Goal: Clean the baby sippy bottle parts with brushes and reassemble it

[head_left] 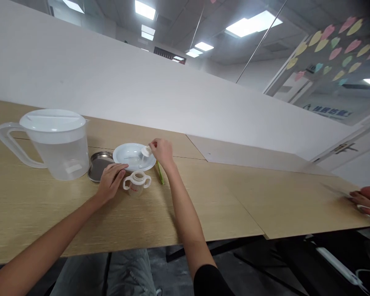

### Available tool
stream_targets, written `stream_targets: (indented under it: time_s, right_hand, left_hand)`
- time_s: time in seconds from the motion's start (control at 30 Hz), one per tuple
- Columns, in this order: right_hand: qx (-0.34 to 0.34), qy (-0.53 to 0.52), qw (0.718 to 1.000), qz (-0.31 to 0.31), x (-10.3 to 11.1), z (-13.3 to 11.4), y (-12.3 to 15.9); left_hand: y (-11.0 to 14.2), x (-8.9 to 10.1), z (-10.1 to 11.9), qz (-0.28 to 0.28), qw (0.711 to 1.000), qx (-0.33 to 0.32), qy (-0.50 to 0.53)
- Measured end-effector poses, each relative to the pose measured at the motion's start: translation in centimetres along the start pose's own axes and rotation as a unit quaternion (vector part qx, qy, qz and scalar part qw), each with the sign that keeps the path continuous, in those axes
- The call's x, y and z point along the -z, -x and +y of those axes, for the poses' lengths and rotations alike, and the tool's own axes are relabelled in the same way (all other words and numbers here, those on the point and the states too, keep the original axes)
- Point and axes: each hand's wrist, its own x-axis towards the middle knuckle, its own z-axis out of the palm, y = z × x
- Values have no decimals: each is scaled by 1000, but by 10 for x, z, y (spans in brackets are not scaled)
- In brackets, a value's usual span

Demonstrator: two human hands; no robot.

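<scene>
Two hands, apart. The right hand [162, 152] pinches one small white plastic fitting [146, 151] above one round white plate [120, 153]. The open left hand [111, 181] lies by the plate's seven o'clock rim, one clear two-handled plastic baby cup [137, 183] at its three o'clock. One white-lidded clear plastic pitcher [64, 158] stands at the plate's nine o'clock, one round steel dish [98, 166] between them; one thin green stick [159, 172] lies at four o'clock.

right hand [162, 153] | pinching a small white bottle part [146, 151] above a white plate [123, 153] | left hand [111, 181] | resting just beside a two-handled baby bottle [137, 188] | wooden surface [203, 205]
</scene>
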Motion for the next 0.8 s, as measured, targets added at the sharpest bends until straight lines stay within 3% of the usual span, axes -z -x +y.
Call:
stream_targets:
  time_s: [0.17,0.37,0.5,0.6,0.8]
  right_hand:
    - [7,-24,998,-55,-12,-7,0]
    - [12,-70,989,-127,-33,-12,-2]
    - [0,-82,986,-144,-39,-11,-4]
    - [-17,-67,989,-132,-37,-6,-7]
    - [-79,-55,994,-50,-27,16,-11]
  left_hand:
    - [-1,-2,-8,-17,999,-11,-29]
    - [-3,-6,-15,-83,995,-14,-57]
    - [-4,-7,-14,-81,995,-8,-63]
    - [-4,-7,-12,-75,995,-6,-68]
    - [-4,-6,-12,-73,995,-9,-65]
